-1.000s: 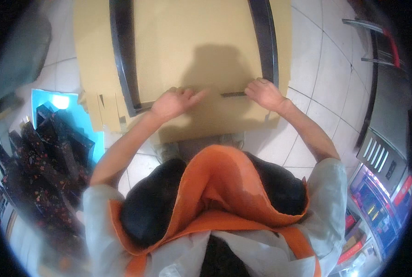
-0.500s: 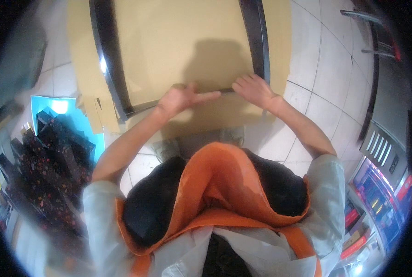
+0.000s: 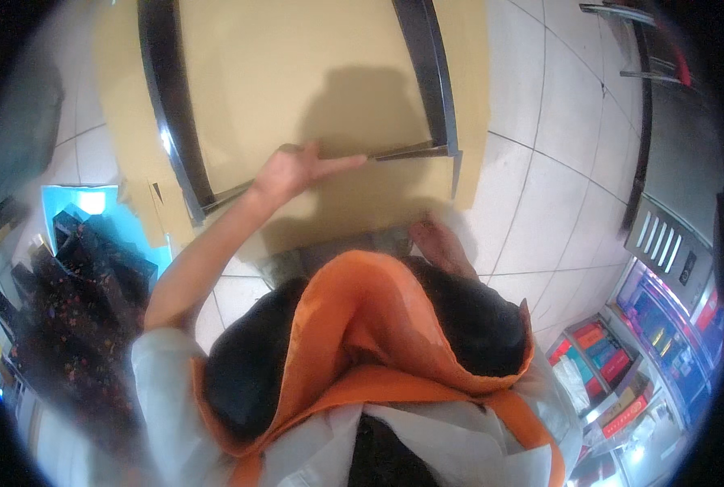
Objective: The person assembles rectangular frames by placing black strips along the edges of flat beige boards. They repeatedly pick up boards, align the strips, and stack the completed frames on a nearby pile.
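A large tan sheet [image 3: 248, 73] lies in front of me, with a glossy black strip [image 3: 171, 105] along its left side and another black strip [image 3: 428, 77] on the right. A thin dark strip [image 3: 410, 152] crosses the near part between them. My left hand [image 3: 285, 174] rests on the sheet at this thin strip, one digit stretched to the right along it and the others partly hidden. Close to my body, at the sheet's near edge, is my right hand [image 3: 440, 243]. Its fingers are too dim to tell whether it holds anything.
An orange-edged apron [image 3: 378, 300] bulges below the sheet. At left stands a bundle of dark speckled pieces [image 3: 86, 284] beside a bright blue panel [image 3: 139, 227]. White floor tiles [image 3: 540, 154] surround the sheet. Shelves with boxes [image 3: 605, 357] stand at lower right.
My right hand has left the thin dark strip and come back toward my body. My left hand stays at the strip. The whole view has shifted slightly.
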The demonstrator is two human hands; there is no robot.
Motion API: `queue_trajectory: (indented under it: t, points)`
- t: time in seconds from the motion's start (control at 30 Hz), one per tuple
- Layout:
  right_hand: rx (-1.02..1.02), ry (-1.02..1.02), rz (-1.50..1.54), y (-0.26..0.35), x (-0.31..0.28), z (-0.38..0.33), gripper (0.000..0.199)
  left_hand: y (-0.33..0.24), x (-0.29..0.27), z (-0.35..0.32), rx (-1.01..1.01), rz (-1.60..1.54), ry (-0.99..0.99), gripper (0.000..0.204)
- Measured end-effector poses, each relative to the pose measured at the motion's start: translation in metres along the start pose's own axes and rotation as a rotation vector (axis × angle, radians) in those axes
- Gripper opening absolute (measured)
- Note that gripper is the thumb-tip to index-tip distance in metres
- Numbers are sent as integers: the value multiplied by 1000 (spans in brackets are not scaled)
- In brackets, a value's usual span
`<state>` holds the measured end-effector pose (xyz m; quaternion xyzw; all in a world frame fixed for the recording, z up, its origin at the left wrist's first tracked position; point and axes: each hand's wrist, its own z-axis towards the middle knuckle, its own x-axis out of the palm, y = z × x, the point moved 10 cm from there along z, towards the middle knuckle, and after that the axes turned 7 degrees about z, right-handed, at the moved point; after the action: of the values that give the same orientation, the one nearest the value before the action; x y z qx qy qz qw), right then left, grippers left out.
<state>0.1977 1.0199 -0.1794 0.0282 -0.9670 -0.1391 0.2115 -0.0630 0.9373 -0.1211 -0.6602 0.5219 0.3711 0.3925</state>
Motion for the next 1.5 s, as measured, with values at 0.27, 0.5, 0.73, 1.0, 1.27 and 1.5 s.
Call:
queue_trajectory:
  t: [0.27,0.5,0.73,1.0,1.27,1.5]
  points:
    - [-138,170,-1383,67,57,-30,34,3,-14,-2,60,-44,68,76]
    - [-1119,601,-1936,62,199,-62,21,5,-24,3,144,-181,70,72]
    - [-1041,914,-1989,17,173,-64,35,7,-19,3,148,-274,32,65]
    - [-1529,784,-2083,16,231,-72,45,9,-24,1,170,-109,-98,63]
    - [-1801,776,-2092,18,244,-24,44,37,31,15,236,-644,15,45]
    - [-1670,637,-2107,37,282,6,46,63,29,15,6,-1202,21,37]
